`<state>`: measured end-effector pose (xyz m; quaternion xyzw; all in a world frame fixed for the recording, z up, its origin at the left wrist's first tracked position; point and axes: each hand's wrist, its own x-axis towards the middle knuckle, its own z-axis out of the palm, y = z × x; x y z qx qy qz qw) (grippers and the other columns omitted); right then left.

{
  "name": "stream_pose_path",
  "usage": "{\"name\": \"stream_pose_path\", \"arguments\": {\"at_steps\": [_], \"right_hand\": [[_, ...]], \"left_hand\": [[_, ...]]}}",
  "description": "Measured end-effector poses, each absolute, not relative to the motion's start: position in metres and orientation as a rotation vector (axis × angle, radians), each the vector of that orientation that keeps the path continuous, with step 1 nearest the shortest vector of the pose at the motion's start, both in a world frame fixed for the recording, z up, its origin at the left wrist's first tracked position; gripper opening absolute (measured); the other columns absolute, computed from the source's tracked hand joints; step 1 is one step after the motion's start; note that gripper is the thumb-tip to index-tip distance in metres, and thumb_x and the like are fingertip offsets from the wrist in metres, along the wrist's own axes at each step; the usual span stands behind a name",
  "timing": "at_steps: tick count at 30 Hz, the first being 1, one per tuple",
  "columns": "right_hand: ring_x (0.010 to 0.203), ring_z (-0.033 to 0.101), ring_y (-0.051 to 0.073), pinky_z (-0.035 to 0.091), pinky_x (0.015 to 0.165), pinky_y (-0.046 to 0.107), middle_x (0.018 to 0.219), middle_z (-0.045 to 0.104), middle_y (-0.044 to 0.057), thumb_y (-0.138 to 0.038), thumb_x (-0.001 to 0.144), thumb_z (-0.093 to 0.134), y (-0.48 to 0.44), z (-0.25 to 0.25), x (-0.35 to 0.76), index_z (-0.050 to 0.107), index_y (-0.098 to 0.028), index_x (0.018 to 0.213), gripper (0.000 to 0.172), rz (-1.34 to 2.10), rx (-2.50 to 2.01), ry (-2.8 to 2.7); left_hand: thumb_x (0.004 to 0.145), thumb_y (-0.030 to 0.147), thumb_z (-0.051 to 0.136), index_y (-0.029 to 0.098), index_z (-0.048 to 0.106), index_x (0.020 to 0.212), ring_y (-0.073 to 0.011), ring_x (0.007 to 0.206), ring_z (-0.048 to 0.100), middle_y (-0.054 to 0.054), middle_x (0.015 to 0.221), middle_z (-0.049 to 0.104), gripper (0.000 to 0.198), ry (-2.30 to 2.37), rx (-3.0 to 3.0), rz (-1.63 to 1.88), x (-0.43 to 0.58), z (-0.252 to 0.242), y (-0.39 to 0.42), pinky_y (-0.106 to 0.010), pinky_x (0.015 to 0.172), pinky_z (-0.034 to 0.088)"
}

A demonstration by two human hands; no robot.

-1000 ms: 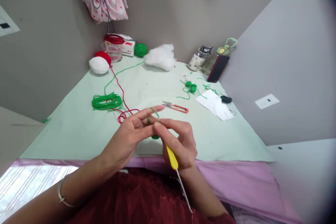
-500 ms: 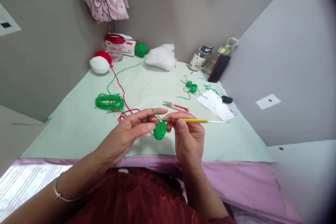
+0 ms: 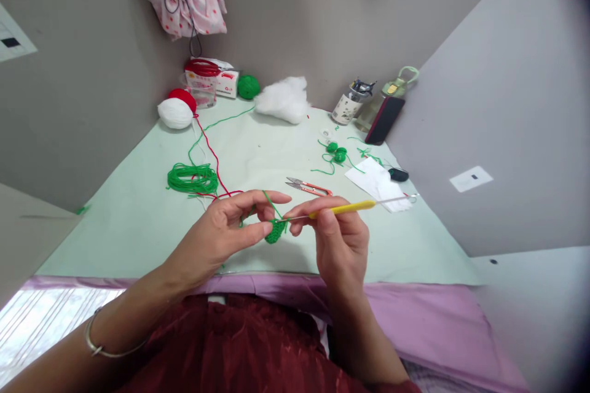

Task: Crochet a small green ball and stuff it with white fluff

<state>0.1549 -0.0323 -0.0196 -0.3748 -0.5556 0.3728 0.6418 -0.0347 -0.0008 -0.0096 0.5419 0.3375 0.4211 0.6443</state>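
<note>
Over the mint mat (image 3: 138, 221), the green crocheted piece (image 3: 275, 231) is pinched by the closed fingertips of the left hand (image 3: 225, 233) (yarn (image 3: 271, 202) over the forefinger), and the yellow hook (image 3: 343, 209), clasped by the right hand (image 3: 338, 242), is now tipped upward from level, so a stitch is judged begun.

We record that the crochet hook (image 3: 343, 209), which a second ago pointed down toward the lap and then lay level, now slopes up to the right; the right hand (image 3: 338, 239) has turned with it and shifted rightward; the green crocheted piece (image 3: 275, 231), hanging in full view half a second ago, now sits partly tucked under the left hand (image 3: 225, 233).
</note>
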Motion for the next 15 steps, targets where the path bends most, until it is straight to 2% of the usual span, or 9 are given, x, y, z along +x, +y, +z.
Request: {"name": "stream_pose_path", "arguments": {"at_steps": [4, 9, 12, 15], "right_hand": [[0.076, 0.073, 0.016, 0.063, 0.072, 0.034, 0.097, 0.079, 0.004, -0.022, 0.106, 0.055, -0.039, -0.017, 0.157, 0.076, -0.026, 0.109, 0.021, 0.577, -0.906, -1.494], [0.092, 0.075, 0.019, 0.064, 0.079, 0.035, 0.102, 0.080, 0.005, -0.011, 0.103, 0.056, -0.041, -0.023, 0.158, 0.070, -0.027, 0.125, 0.030, 0.263, -0.856, -1.779], [0.099, 0.076, 0.022, 0.065, 0.080, 0.035, 0.110, 0.080, 0.008, -0.008, 0.096, 0.065, -0.043, -0.033, 0.155, 0.070, -0.028, 0.130, 0.040, -0.083, -0.906, -1.881], [0.103, 0.076, 0.023, 0.065, 0.082, 0.035, 0.115, 0.079, 0.008, -0.006, 0.092, 0.071, -0.044, -0.040, 0.152, 0.072, -0.031, 0.131, 0.046, -0.286, -0.932, -1.863]], "left_hand": [[0.087, 0.029, 0.080, 0.032, 0.084, 0.114, -0.0216, 0.090, 0.059, -0.002, 0.091, 0.067, 0.028, 0.920, 1.357, 0.993, -0.035, -0.009, -0.003, -0.032, 0.082, 0.044], [0.086, 0.025, 0.080, 0.032, 0.085, 0.107, -0.0218, 0.092, 0.058, -0.002, 0.089, 0.068, 0.023, 1.018, 1.441, 1.116, -0.029, -0.008, -0.009, -0.031, 0.080, 0.044], [0.085, 0.025, 0.082, 0.032, 0.082, 0.118, -0.0191, 0.088, 0.057, 0.000, 0.086, 0.066, 0.035, 0.953, 1.290, 1.122, -0.024, -0.009, -0.010, -0.030, 0.082, 0.045], [0.084, 0.032, 0.084, 0.028, 0.076, 0.132, -0.0117, 0.068, 0.049, 0.000, 0.088, 0.066, 0.049, 0.781, 0.965, 0.959, -0.021, -0.012, -0.008, -0.027, 0.072, 0.045]]}}
